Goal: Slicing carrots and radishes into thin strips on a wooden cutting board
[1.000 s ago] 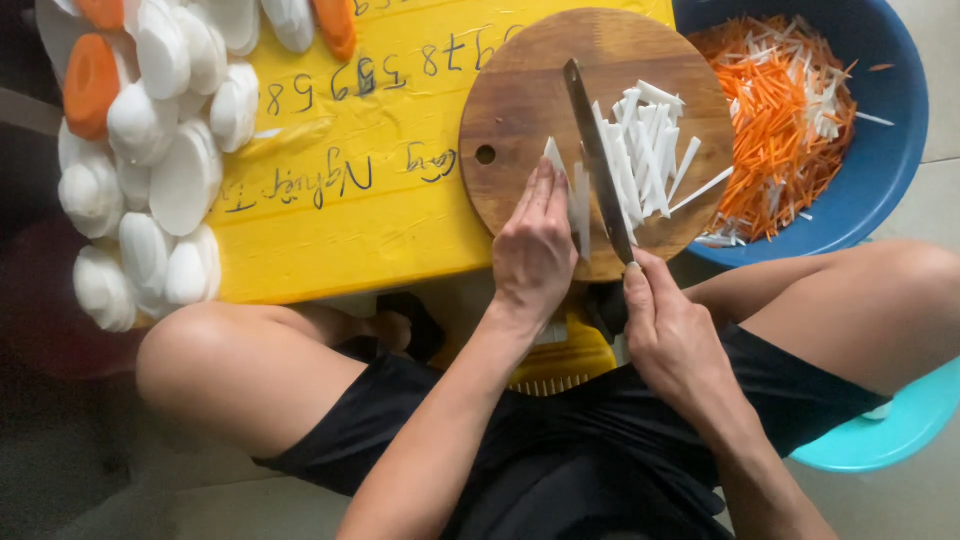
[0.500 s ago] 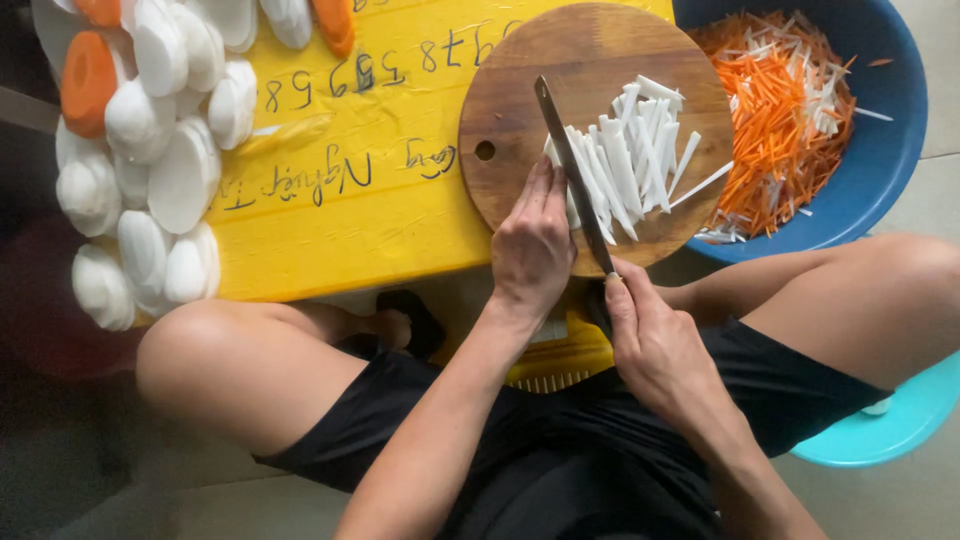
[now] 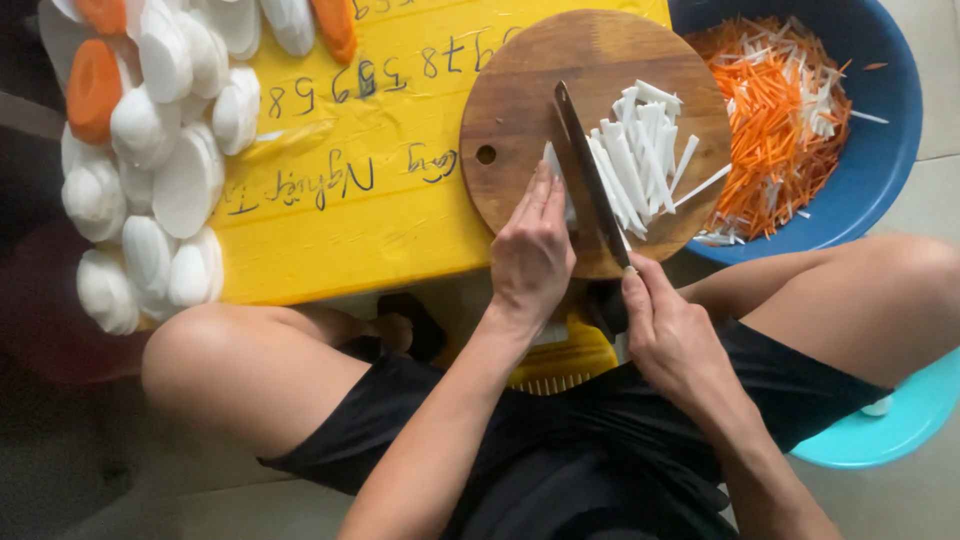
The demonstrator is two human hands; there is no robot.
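Knife (image 3: 585, 170) now nearer left hand (image 3: 530, 250) — tip away, leftward; right hand (image 3: 670, 335) gripping handle.

One round wooden cutting board (image 3: 520, 110), one knife (image 3: 588, 175), one blue bowl (image 3: 890, 150), two hands (image 3: 532, 255).

The left hand (image 3: 532, 250) is held flat, palm down, with fingers together and pointed toward 12 o'clock, its forearm stretched back toward 7 o'clock. The right hand (image 3: 672, 335) is closed in a grip, apparently with the thumb laid on top, knuckles turned toward 11 o'clock. Both knees are bent outward.
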